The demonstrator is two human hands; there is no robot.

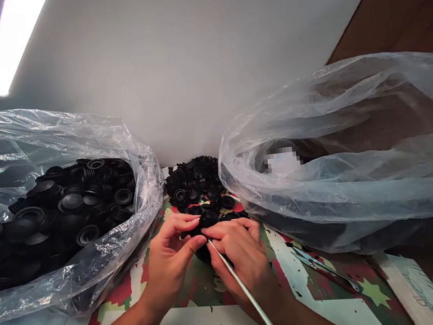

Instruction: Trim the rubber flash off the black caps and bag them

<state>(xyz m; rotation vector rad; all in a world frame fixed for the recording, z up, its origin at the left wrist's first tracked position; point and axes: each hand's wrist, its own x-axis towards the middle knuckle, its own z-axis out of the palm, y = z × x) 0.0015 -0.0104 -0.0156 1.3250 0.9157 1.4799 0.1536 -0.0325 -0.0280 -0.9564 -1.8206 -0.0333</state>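
Observation:
My left hand [170, 259] and my right hand [243, 256] meet over the table, fingers pinched round one black rubber part [207, 220]. My right hand also grips a thin pale rod-like tool [247, 294] whose tip points at the part and whose shaft runs down to the lower edge. Just behind my hands lies a heap of small black rubber parts [197, 183] on a patterned red, green and white table cover [199, 284].
A clear plastic bag [58, 285] full of black ribbed rubber caps [68, 205] stands at the left. Another large clear bag [342, 169] stands at the right. Scissors [322, 268] lie on the cover right of my hands. A white wall rises behind.

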